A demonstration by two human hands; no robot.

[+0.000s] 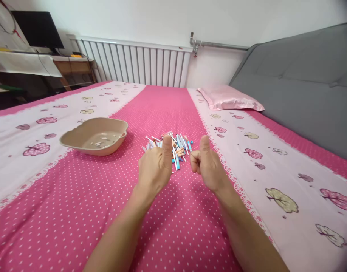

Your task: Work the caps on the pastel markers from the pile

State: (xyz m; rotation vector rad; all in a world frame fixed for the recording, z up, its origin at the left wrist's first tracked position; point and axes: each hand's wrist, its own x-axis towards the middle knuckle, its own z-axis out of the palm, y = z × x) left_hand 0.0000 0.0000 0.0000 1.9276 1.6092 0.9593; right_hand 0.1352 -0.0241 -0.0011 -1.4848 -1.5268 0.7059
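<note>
Both hands are raised in fists with the thumbs pointing up. My left hand [155, 164] is closed, and nothing shows in it. Facing it across a small gap, my right hand [209, 166] is curled the same way, also with nothing visible inside. Just beyond them lies a heap of slim pen-like pieces [177, 163] in white, light blue, orange and brown, partly hidden behind my left hand. A beige plastic basin [90, 145] stands to the left of the heap, with several small whitish bits in its bottom.
Everything rests on a bed with a pink dotted sheet [168, 102] and tree-print side panels. A pink pillow [230, 97] lies by the grey headboard [301, 83]. A white radiator [133, 62] runs along the far wall; a monitor [39, 30] stands on a desk at left.
</note>
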